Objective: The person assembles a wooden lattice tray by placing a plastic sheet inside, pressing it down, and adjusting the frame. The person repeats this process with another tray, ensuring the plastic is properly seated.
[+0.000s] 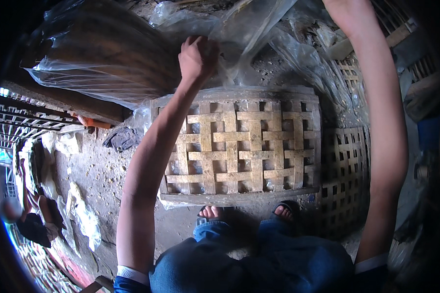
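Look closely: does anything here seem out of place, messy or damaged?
Yes. Crumpled clear plastic sheeting spills loosely over the far rim of the woven basket, bunched in the left hand. More plastic scraps lie strewn on the dirt floor at left.

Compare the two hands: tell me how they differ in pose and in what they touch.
The left hand is a closed fist gripping clear plastic sheet just above the woven basket; the right hand reaches higher, cut off at the frame's top, its grip unseen. Both arms are bare and stretched forward.

Left grip [198, 57] fisted, right grip [344, 12] raised, arms outstretched.
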{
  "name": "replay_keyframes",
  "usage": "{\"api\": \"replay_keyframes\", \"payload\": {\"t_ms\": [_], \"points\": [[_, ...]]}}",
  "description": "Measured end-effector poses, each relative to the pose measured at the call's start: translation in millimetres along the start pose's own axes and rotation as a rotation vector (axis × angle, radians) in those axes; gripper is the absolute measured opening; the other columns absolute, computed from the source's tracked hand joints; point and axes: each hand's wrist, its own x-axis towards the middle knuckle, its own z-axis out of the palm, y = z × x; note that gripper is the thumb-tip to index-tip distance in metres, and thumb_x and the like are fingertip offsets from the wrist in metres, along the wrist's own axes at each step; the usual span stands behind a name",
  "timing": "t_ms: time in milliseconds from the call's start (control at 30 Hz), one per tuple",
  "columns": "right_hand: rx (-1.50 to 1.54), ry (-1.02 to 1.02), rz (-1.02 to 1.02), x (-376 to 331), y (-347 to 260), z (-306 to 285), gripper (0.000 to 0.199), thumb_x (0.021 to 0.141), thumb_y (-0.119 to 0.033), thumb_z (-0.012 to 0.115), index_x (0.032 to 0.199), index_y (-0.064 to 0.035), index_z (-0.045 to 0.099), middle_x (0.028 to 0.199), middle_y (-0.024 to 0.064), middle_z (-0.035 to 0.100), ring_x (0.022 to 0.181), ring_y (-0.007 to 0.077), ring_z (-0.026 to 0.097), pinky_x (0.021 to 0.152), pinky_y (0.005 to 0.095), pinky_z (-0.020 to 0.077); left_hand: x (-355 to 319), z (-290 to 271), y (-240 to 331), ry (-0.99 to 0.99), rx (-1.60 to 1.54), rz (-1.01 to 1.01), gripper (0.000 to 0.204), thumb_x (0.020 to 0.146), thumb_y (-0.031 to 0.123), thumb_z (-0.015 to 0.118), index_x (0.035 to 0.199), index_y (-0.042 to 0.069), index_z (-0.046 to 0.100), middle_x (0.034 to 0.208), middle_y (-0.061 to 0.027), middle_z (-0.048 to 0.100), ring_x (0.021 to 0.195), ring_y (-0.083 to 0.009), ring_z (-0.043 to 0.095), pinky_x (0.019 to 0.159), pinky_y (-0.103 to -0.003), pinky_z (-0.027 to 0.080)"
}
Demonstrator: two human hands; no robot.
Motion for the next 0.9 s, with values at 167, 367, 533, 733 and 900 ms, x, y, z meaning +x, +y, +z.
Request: {"api": "replay_keyframes", "payload": {"t_ms": [167,367,533,733,900], "points": [[-0.014,0.139,0.136,41.9,42.0,-79.3,0.015,0.104,-0.017,0.053,0.111,-0.005,0.059,0.108,0.0151,0.066,0.098,0.0285,0.065,0.084,0.0381,0.0577,20.5,-32.1,-40.2,-0.001,-0.122,-0.062,0.019,0.09,0.021,0.068,0.101,0.007,0.072,0.093,-0.0195,0.073,0.09,-0.0386,0.071,0.082,-0.043,0.057],[0.028,0.157,0.238,42.2,60.3,-141.4,0.031,0.103,-0.014,0.059,0.126,0.0055,0.054,0.125,0.0192,0.063,0.125,0.0308,0.057,0.107,0.0454,0.0519,56.2,-60.5,-15.5,0.107,-0.1,0.122,0.016,0.092,0.015,0.066,0.106,0.007,0.069,0.096,-0.0168,0.075,0.09,-0.0362,0.074,0.079,-0.042,0.058],[-0.089,0.077,0.361,-68.5,55.3,-153.6,0.032,0.101,-0.022,0.063,0.124,0.0,0.058,0.124,0.0133,0.066,0.113,0.0236,0.063,0.096,0.0423,0.0576,1.0,-123.1,1.4,0.042,0.084,0.416,0.014,0.09,0.008,0.069,0.103,0.009,0.066,0.099,-0.0089,0.072,0.09,-0.0292,0.071,0.078,-0.04,0.054],[-0.259,0.251,0.688,-228.2,41.5,-191.8,0.036,0.102,-0.028,0.063,0.131,-0.0075,0.059,0.128,0.0081,0.067,0.11,0.0189,0.065,0.078,0.0325,0.057,-129.4,-168.4,3.7,-0.229,0.194,0.498,0.018,0.085,0.008,0.073,0.102,0.01,0.065,0.106,-0.0039,0.069,0.094,-0.0217,0.066,0.083,-0.039,0.048],[-0.587,0.301,0.773,-323.9,41.2,-216.9,0.03,0.102,-0.022,0.063,0.128,-0.0074,0.063,0.119,0.0049,0.068,0.096,0.0143,0.066,0.061,0.0298,0.0538,-218.9,-187.0,9.7,-0.503,0.134,0.411,0.029,0.078,0.009,0.076,0.105,0.012,0.068,0.113,-0.0035,0.069,0.103,-0.0227,0.066,0.09,-0.043,0.049]]}}
